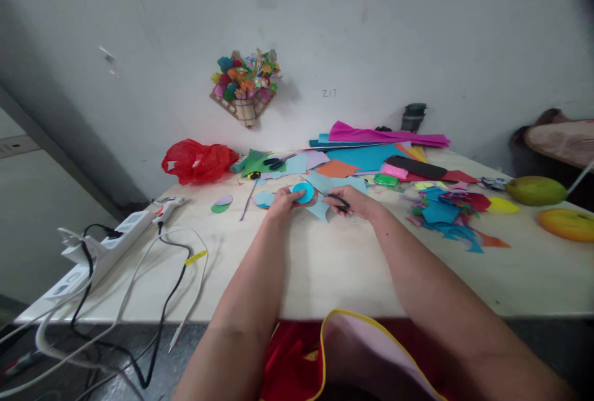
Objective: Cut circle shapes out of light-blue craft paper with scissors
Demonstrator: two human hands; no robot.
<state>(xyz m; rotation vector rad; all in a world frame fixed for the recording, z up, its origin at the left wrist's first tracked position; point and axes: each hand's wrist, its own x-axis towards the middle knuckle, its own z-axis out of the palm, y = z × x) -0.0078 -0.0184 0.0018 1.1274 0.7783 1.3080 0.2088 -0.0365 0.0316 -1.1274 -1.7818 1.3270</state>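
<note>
Pinching a blue paper disc (304,193) over the middle of a pale table (334,271), my left hand (281,203) is near but apart from my right hand (353,200), which is wrapped around black-handled scissors (327,195). Light blue paper (320,210) shows between them; colourful paper scraps (443,208) are heaped to the right.

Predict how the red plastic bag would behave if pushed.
The red plastic bag would probably crumple: its thin film is wrinkled. It looks light, being partly see-through, though I can't make out any contents. Its slumped, irregular shape makes rolling unlikely.
</note>
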